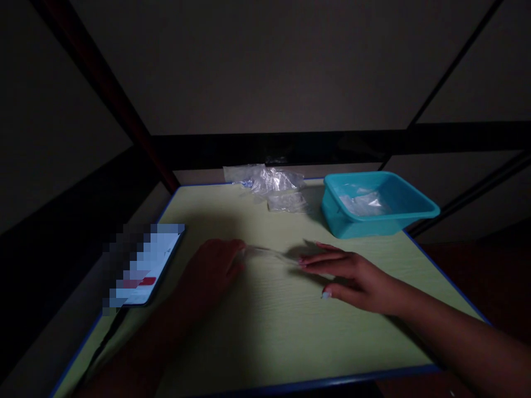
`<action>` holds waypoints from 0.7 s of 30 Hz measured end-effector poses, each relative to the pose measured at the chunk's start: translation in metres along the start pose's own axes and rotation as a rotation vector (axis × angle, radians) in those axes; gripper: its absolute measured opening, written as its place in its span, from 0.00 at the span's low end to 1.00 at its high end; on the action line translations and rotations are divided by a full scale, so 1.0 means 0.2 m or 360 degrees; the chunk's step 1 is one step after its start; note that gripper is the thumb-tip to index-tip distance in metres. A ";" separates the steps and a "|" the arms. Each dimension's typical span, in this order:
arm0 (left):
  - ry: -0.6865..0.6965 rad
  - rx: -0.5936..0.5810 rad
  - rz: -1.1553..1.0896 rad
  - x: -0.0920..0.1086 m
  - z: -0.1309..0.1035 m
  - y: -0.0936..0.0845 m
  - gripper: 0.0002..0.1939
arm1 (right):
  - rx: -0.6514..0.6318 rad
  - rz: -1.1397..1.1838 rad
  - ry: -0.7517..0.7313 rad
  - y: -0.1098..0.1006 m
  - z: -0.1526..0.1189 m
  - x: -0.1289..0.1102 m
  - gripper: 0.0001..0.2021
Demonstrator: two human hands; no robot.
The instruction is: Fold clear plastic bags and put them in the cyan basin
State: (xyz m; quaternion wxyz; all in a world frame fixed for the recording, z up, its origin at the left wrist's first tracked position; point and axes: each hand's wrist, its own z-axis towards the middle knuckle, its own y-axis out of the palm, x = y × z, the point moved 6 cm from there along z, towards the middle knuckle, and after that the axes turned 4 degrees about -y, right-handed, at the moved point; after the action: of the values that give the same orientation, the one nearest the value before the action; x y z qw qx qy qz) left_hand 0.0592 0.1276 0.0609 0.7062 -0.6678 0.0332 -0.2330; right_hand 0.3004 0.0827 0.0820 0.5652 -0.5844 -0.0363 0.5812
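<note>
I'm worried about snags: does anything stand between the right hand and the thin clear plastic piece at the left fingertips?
Nothing visible does; the right hand appears to touch the thin clear plastic piece with its fingertips.

From my end of the feed I can't read any text, label, brand, number or sign. The lit screen of the phone [160,262] shows a red patch and a small dark mark, but part of it is pixelated and I can make out no letters or digits. On the pile of clear plastic [271,181] there is a small bluish patch, too small and dim for me to tell whether it is print.
</note>
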 end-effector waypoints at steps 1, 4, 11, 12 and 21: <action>-0.0049 -0.0007 -0.0067 -0.01 0.01 0.00 0.18 | 0.0091 0.0053 0.0019 -0.01 0.00 0.01 0.19; -0.0165 -0.0028 -0.0334 -0.03 0.02 -0.02 0.21 | 0.0361 0.0207 0.0148 -0.05 0.00 0.05 0.13; -0.0325 -0.0060 -0.0804 -0.04 0.02 -0.08 0.15 | 0.0723 0.0468 0.0376 -0.10 -0.02 0.13 0.12; -0.0328 -0.0056 -0.0888 -0.04 0.02 -0.08 0.15 | 0.0750 0.0517 0.0394 -0.10 -0.02 0.14 0.12; -0.0472 -0.0167 -0.1497 -0.08 0.01 -0.01 0.14 | 0.0743 0.0614 0.0445 -0.08 -0.02 0.18 0.12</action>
State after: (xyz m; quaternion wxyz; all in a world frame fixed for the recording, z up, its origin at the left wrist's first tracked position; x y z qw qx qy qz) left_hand 0.0447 0.1362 0.0578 0.4870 -0.6711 -0.3609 -0.4269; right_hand 0.3253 0.1104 0.0694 0.5628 -0.5095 0.2870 0.5842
